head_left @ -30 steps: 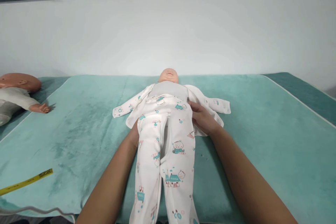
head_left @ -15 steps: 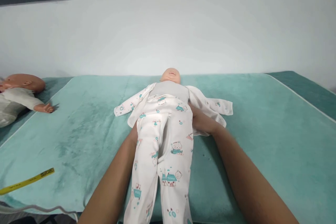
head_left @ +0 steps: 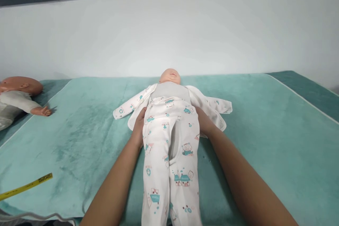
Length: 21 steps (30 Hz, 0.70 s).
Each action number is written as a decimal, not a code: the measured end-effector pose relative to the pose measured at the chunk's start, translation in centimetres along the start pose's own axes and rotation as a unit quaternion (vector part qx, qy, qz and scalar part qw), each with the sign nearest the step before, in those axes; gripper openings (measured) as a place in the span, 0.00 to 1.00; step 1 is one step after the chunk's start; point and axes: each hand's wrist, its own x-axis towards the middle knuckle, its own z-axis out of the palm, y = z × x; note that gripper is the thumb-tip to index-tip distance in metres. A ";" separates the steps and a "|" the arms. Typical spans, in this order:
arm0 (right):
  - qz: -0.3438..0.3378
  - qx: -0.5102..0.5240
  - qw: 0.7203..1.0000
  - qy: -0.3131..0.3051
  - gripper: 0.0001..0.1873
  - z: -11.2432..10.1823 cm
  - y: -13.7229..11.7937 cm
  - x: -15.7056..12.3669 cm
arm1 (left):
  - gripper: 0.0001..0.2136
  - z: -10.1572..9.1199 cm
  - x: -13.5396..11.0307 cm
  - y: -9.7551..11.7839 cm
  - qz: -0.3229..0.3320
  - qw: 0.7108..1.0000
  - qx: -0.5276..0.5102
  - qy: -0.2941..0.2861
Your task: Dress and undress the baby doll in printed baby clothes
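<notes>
A baby doll (head_left: 170,75) lies on its back with its head at the far end. It has a light grey top (head_left: 169,91) and a white printed baby jacket (head_left: 215,104) spread open at both sides. White printed baby pants (head_left: 169,113) cover its lower body, with a gap at the crotch. My left hand (head_left: 138,127) is closed at the left side of the pants' waist, its fingertips tucked behind the cloth. On the other side my right hand (head_left: 205,122) grips the waist, its fingers hidden under the pants and doll.
Under everything is a green padded mat (head_left: 265,141), backed by a white wall (head_left: 169,31). A second doll (head_left: 21,95) lies at the left edge. A yellow strip (head_left: 26,187) and a grey cord (head_left: 39,215) are at the near left.
The pants have shifted and turned a little to the right, and the legs hang straighter. More of my left hand shows beside the waist. My right hand has barely moved.
</notes>
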 end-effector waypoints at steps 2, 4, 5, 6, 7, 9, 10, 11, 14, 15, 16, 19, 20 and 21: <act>0.013 -0.020 1.000 0.014 0.05 0.1 -0.2 -0.1 | 0.07 -0.2 0.1 -0.4 0.022 0.999 0.021 0.015; 0.027 -0.033 0.999 0.026 0.05 0.1 -0.3 -0.2 | 0.06 -0.4 0.3 -0.8 0.032 0.999 0.032 0.025; 0.032 -0.034 0.999 0.028 0.05 0.1 -0.4 -0.2 | 0.06 -0.6 0.3 -0.9 0.033 0.998 0.039 0.027; 0.034 -0.032 0.998 0.029 0.05 0.1 -0.4 -0.2 | 0.05 -0.7 0.4 -1.0 0.036 0.998 0.049 0.030; 0.034 -0.029 0.999 0.031 0.06 0.1 -0.4 -0.2 | 0.05 -0.8 0.5 -1.1 0.042 0.997 0.062 0.033; 0.027 -0.026 0.999 0.036 0.06 0.1 -0.4 -0.2 | 0.04 -0.9 0.6 -1.0 0.058 0.993 0.089 0.043; 0.023 -0.025 0.999 0.039 0.05 0.1 -0.4 -0.2 | 0.03 -0.9 0.7 -0.9 0.064 0.992 0.094 0.049; 0.020 -0.020 0.999 0.042 0.05 0.1 -0.4 -0.3 | 0.03 -0.8 0.7 -0.9 0.066 0.992 0.091 0.055; 0.013 0.012 0.999 0.043 0.02 0.1 -0.3 -0.4 | 0.05 -0.7 0.8 -0.8 0.064 0.993 0.077 0.065; 0.014 0.023 0.999 0.045 0.02 0.1 -0.3 -0.4 | 0.06 -0.7 0.8 -0.8 0.065 0.993 0.074 0.064; 0.016 0.032 0.998 0.050 0.02 0.2 -0.2 -0.4 | 0.07 -0.7 0.8 -0.9 0.067 0.993 0.071 0.059; 0.018 0.052 0.996 0.069 0.02 0.2 -0.1 -0.4 | 0.10 -0.8 0.9 -1.1 0.084 0.994 0.055 0.046; 0.018 0.058 0.995 0.075 0.02 0.2 -0.1 -0.4 | 0.12 -0.9 1.0 -1.2 0.091 0.994 0.050 0.042; 0.019 0.062 0.995 0.081 0.01 0.3 -0.1 -0.4 | 0.12 -1.0 1.0 -1.3 0.099 0.993 0.049 0.040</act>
